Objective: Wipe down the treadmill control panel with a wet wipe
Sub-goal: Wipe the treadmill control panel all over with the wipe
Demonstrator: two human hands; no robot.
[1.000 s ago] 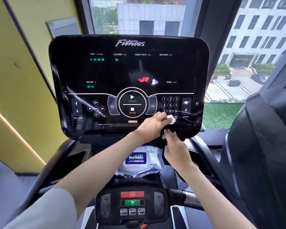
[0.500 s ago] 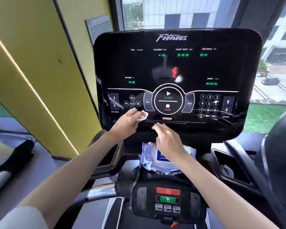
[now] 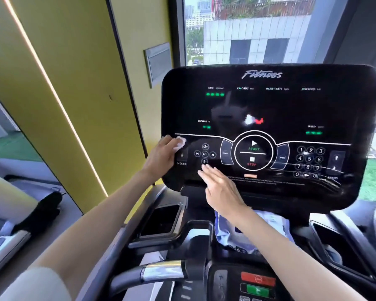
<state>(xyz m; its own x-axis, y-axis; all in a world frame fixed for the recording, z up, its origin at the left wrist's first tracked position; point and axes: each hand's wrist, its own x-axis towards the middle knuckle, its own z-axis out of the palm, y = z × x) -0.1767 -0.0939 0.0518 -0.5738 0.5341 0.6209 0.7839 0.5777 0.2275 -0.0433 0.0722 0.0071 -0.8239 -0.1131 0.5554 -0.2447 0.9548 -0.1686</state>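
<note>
The control panel (image 3: 269, 109) is the wide black console of the treadmill, standing up at the far centre-right of the head view, its long axis running left to right and its face tilted back toward the person. Along its lower band sit the incline keys, a cluster of media buttons, the round START/STOP dial (image 3: 253, 153) and a number keypad (image 3: 309, 159) at the right.

The left hand (image 3: 163, 156) is at the panel's far-left edge, just under the white dividing line, fingers curled over a small bunched white wet wipe (image 3: 181, 142) and pressing it flat against the glass beside the incline keys. Only a corner of the wipe shows past the fingers. The right hand (image 3: 223, 189) lies open and flat, holding nothing, fingertips touching the lower rim of the panel just below the media buttons, seemingly steadying the console.

The wipe thus sits at the leftmost end of the panel's long axis, so nearly all of the surface lies to its right and above it. Faint streaks show on the glass near the keypad at the lower right; the upper display looks dry, though blur makes this uncertain. My reading is that the next stroke should run rightward or upward, and the left hand, already on the wipe, is the one placed to do it.

A pack of wipes (image 3: 258, 231) lies on the near shelf below the panel, partly hidden by the right forearm.
</note>
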